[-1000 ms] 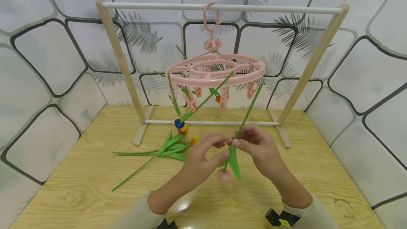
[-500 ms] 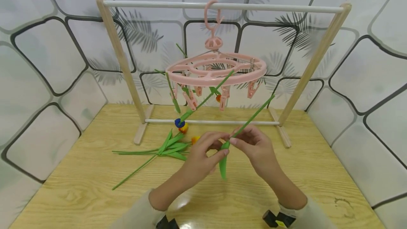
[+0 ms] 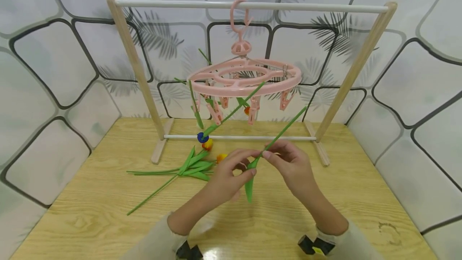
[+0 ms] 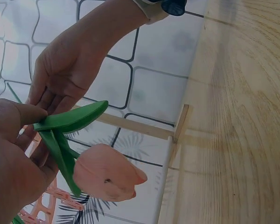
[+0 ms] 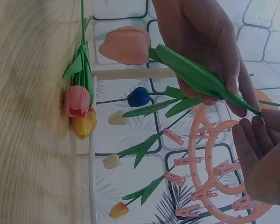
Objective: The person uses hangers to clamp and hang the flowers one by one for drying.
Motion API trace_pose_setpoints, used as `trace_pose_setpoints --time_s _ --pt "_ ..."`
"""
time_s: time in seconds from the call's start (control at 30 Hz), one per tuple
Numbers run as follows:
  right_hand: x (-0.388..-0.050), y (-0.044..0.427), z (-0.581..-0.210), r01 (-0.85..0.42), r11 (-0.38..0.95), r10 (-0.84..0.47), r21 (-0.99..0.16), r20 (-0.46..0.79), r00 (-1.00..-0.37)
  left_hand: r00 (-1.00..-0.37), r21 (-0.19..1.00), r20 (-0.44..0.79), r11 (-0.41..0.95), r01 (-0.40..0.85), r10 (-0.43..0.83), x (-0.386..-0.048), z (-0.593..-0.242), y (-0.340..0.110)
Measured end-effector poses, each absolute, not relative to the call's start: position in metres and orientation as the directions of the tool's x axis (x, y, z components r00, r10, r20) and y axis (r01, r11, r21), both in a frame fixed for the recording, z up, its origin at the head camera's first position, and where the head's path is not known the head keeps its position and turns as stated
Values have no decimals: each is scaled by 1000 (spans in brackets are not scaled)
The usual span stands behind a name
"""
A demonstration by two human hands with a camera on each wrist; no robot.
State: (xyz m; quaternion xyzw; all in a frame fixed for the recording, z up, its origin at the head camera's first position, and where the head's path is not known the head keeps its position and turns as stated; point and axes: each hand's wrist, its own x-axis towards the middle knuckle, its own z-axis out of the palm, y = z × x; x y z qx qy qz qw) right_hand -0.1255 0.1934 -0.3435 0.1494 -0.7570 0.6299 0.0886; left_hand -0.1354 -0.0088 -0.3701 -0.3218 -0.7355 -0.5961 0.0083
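Observation:
A pale pink artificial tulip [image 4: 107, 173] hangs head down between my hands, its green stem [image 3: 286, 126] slanting up to the right in the head view. My left hand [image 3: 227, 175] pinches it where the leaves meet the stem. Just above, my right hand [image 3: 292, 167] pinches the stem with thumb and fingertips. In the head view the bloom is mostly hidden behind my left hand; the right wrist view shows it whole. Beyond hangs a pink round clip hanger [image 3: 267, 90]. Its clips hold several tulips, among them a blue one [image 5: 139, 96] and an orange-yellow one [image 5: 118, 210].
The hanger hooks over the white top bar [image 3: 180, 5] of a wooden-legged rack [image 3: 138, 67]. Loose tulips [image 3: 191, 167] lie on the wooden table [image 3: 90, 196] left of my hands, with pink [image 5: 77, 101] and yellow [image 5: 84, 125] blooms. Patterned panels surround the table.
My left fingers have come onto the tulip at its leaves. The stem has tipped further to the right, and the bloom has swung behind my left hand. The hanger looks unmoved.

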Motion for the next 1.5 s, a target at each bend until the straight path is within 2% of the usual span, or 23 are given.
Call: trace_pose_setpoints --time_s 0.17,0.77,0.9,0.97,1.07,1.17,1.27,1.37,1.5 --pt "-127 193 -347 -345 154 -114 -926 330 -937 -788 885 378 59 461 486 -138 -372 -10" --pt "-137 193 -357 -260 138 -136 -956 242 -961 -829 964 229 -4 264 509 -152 -379 -16" --pt "-140 198 -353 -231 189 -123 -954 210 -970 -835 975 197 -9 224 514 -155 -381 -18" --pt "-142 202 -349 -248 241 -76 -938 236 -969 -838 978 181 -7 206 516 -156 -380 -19" --pt "-145 209 -342 -349 331 23 -877 377 -926 -843 983 154 9 185 515 -157 -380 -20" --pt "-147 213 -333 -512 402 74 -759 584 -808 -852 985 123 40 166 509 -159 -379 -21" --pt "-150 211 -322 -639 426 36 -641 718 -695 -853 986 98 69 155 512 -160 -378 -22" --pt "-157 207 -309 -684 436 -64 -585 738 -672 -845 985 96 74 157 526 -161 -377 -24" --pt "-168 201 -294 -674 496 -197 -547 685 -701 -831 986 89 70 152 548 -164 -374 -26"
